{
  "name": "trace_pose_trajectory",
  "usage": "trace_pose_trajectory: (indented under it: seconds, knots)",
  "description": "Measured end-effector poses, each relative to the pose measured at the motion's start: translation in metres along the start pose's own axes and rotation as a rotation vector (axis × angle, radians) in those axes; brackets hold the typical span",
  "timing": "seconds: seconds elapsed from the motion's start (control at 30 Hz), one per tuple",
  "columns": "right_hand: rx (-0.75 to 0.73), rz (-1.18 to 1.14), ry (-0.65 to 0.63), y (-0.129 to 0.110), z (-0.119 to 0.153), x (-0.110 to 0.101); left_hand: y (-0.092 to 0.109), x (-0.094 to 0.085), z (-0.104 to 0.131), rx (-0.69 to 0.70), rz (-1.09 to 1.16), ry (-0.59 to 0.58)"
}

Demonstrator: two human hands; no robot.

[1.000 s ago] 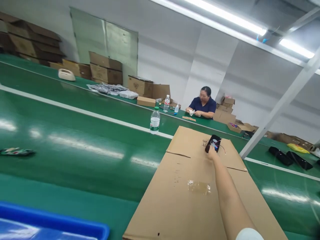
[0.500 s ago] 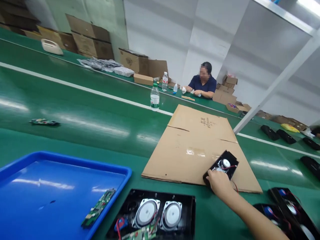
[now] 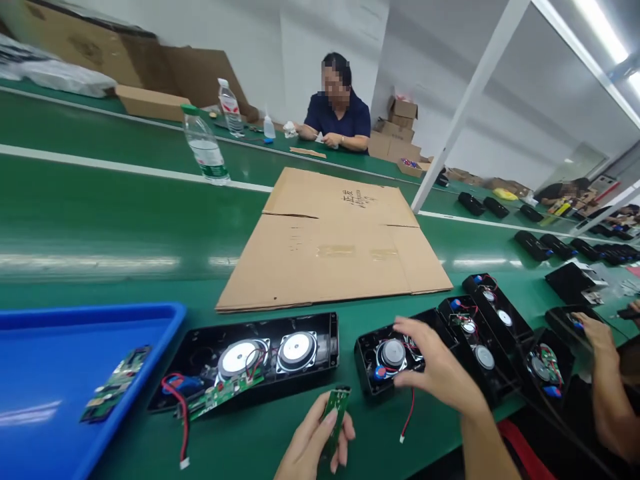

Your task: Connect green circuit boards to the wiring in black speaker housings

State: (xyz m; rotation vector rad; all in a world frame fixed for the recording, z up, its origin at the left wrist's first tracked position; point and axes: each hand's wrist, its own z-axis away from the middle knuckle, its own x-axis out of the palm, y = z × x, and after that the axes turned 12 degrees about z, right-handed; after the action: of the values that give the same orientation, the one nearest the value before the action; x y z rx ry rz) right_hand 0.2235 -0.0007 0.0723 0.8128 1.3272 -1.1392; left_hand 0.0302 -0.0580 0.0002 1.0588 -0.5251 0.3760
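Note:
My left hand (image 3: 320, 433) holds a small green circuit board (image 3: 336, 417) upright near the bottom middle. Over a black speaker housing (image 3: 367, 363), my right hand (image 3: 435, 367) is spread, thumb and fingers apart; whether it touches the housing I cannot tell. That housing has a round speaker, a blue part and a red wire hanging out at the front. To its left lies a longer black housing (image 3: 320, 360) with two round speakers and a green board (image 3: 225, 393) leaning on its front edge.
A blue tray (image 3: 173, 317) at the left holds a circuit board (image 3: 115, 387). Flat cardboard (image 3: 325, 267) lies behind the housings, a bottle (image 3: 207, 153) beyond it. More housings (image 3: 487, 347) and another person's hand (image 3: 595, 333) are at the right. Someone sits across the table.
The view has swung right. My right hand has let go of the housing it held over the cardboard, and a housing now sits on the green table. My left hand has come into view with a board.

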Motion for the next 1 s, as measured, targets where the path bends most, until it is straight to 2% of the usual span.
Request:
trace_pose_trajectory:
  seconds: [0.1,0.17,0.27,0.4,0.47,0.53,0.63,0.7,0.8,0.93,1.0]
  knots:
    - [-0.099,0.138,-0.185,0.036,0.0,-0.003,0.005,0.007,-0.007,-0.011,0.052,0.005]
    - [-0.115,0.192,-0.235,0.043,-0.004,-0.001,0.009,0.007,-0.011,-0.047,0.084,0.0]
    - [-0.088,0.194,-0.152,0.034,-0.003,0.008,0.016,0.008,-0.012,-0.085,0.15,-0.008]
    - [0.167,0.196,-0.079,0.01,0.02,0.029,0.029,0.009,-0.003,-0.049,0.189,0.043]
    - [0.242,0.239,-0.015,-0.002,0.033,0.041,0.034,0.008,0.002,-0.086,0.204,0.031]
    - [0.16,0.298,0.155,-0.014,0.044,0.05,0.037,0.004,0.005,-0.139,0.229,0.031]
    - [-0.231,0.321,0.529,-0.033,0.05,0.057,0.039,-0.001,0.008,-0.158,0.271,0.094]
    - [-0.433,0.277,0.685,-0.041,0.05,0.059,0.038,-0.003,0.011,-0.126,0.273,0.139]
    - [-0.487,0.133,0.711,-0.044,0.047,0.057,0.035,-0.005,0.012,-0.062,0.226,0.147]
    - [-0.44,-0.28,0.703,-0.044,0.046,0.051,0.026,-0.005,0.008,0.04,0.06,0.091]
    - [-0.408,-0.406,0.724,-0.047,0.045,0.049,0.023,-0.002,0.007,0.025,-0.019,0.054]
